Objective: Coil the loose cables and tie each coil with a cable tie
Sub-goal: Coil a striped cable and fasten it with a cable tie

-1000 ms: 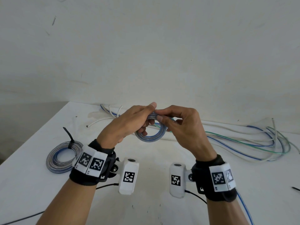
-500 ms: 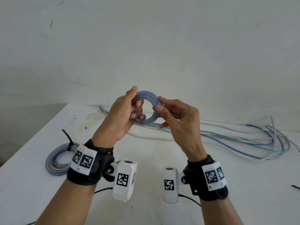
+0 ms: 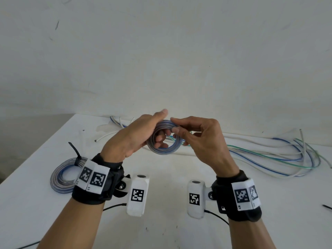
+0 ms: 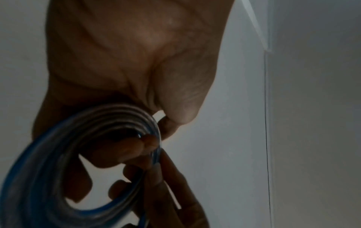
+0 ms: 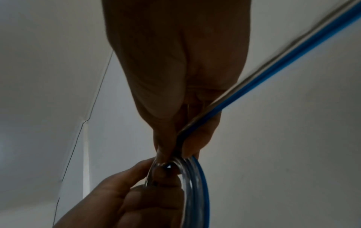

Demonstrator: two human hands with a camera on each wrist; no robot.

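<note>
Coiled cable [image 3: 164,141], clear with a blue stripe, is held up in the air above the middle of the white worktop [image 3: 167,229], between the two hands and clear of the surface. The left hand [image 3: 133,139] grips the coil's left side, its fingers curled through the ring's opening and its thumb stretched over the top of the turns. In the left wrist view the coil [image 4: 64,162] fills the lower left, with those fingers showing dark through its middle. The right hand [image 3: 201,139] pinches the coil's upper right rim between thumb and forefinger; in the right wrist view a loose strand [image 5: 273,69] of the same cable runs from that pinch up toward the top right corner. Behind the hands, along the back edge of the worktop by the wall [image 3: 161,60], lie the loose cables [image 3: 269,159], white, blue-striped and green-striped, sweeping out to the right in long loops, with a few cut ends near the back left. On the left side of the worktop rests a finished coil [image 3: 62,174], bound by a black cable tie [image 3: 76,153] whose tail sticks upward. Both wrists carry black bands with printed markers and white camera units [image 3: 137,194].
</note>
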